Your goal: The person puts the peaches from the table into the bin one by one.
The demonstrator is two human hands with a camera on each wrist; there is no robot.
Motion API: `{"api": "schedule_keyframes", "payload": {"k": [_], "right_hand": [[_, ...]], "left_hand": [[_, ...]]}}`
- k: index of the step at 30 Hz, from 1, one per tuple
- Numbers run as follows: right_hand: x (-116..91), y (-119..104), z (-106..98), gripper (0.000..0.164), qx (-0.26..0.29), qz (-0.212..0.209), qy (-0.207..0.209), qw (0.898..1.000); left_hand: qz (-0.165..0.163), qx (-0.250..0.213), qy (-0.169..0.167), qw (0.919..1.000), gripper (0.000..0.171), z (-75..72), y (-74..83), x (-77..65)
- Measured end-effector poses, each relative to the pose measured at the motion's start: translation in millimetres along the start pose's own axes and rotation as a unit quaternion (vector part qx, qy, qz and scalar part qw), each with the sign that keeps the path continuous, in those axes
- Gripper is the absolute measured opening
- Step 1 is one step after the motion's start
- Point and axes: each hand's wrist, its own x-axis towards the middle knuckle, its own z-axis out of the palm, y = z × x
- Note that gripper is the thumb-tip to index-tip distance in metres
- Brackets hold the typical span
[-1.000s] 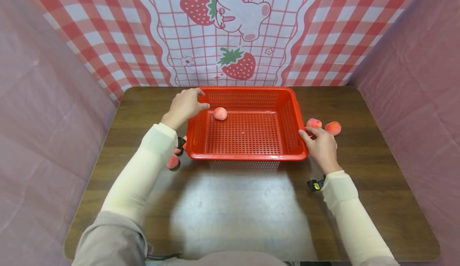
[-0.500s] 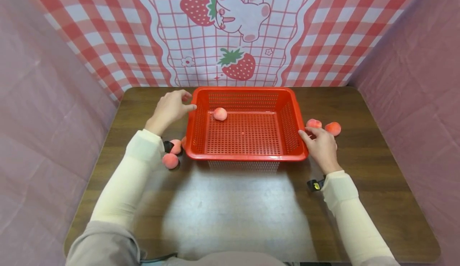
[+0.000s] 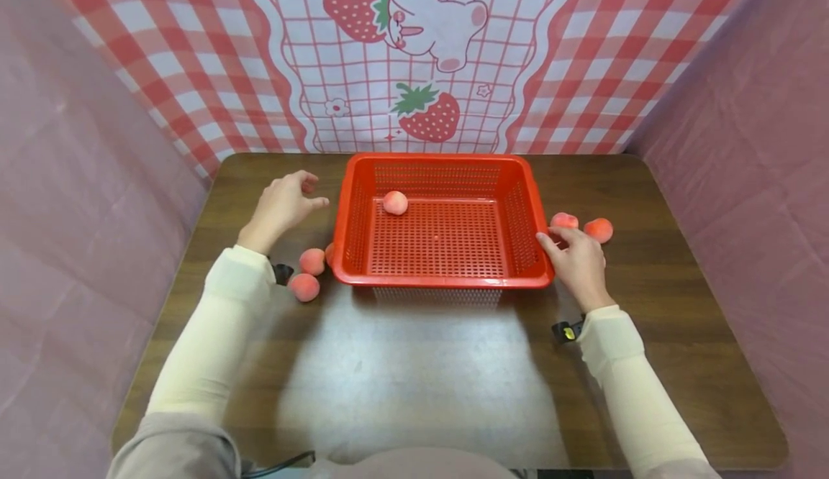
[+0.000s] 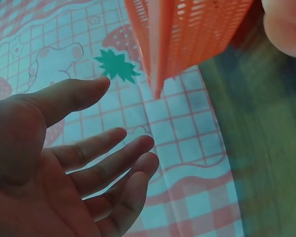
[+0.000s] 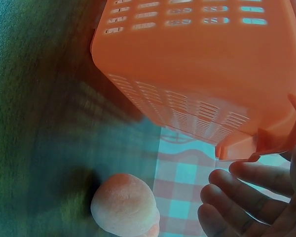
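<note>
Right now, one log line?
left hand: empty, left of basket | right hand: at basket's right rim | one peach: inside basket | other peaches: on table, both sides

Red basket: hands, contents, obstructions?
Left hand empty; right hand on red basket, thumb over right rim. One peach inside. Possible snag: loose peaches along both sides.

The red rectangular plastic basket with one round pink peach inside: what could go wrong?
The red rectangular plastic basket might slide or tip if the bare right hand at its rim pushes, perhaps nudging the round pink peaches beside it. The peach inside could roll around, since it lies loose.
</note>
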Motion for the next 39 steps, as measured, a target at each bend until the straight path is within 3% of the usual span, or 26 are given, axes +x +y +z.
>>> {"api": "schedule_keyframes", "payload": {"k": [7, 17, 24, 29, 39], "right_hand": [[2, -1, 0, 0.039, 0.003, -0.004, 0.002, 1.0], [-6, 1, -9, 0.043, 0.005, 0.017, -0.023, 1.0], [-1, 0, -7, 0.041, 0.001, -0.004, -0.015, 1.0], [-1, 0, -5, 0.04, 0.001, -0.005, -0.015, 1.0], [-2, -1, -3, 0.04, 0.003, -0.006, -0.011, 1.0]], "left_hand": [[0.005, 0.016, -0.03, 0.9994, 0.05, 3.4, -12.8, -0.8], [0.016, 0.031, -0.1, 0.9943, 0.052, 30.4, -17.8, -2.2], [0.041, 0.039, -0.144, 0.988, 0.051, 39.7, -24.9, -4.1], [0.076, 0.057, -0.147, 0.9846, 0.049, 47.8, -27.4, -4.7], [0.086, 0.08, -0.152, 0.9813, 0.042, 52.8, -28.1, -3.6]]}}
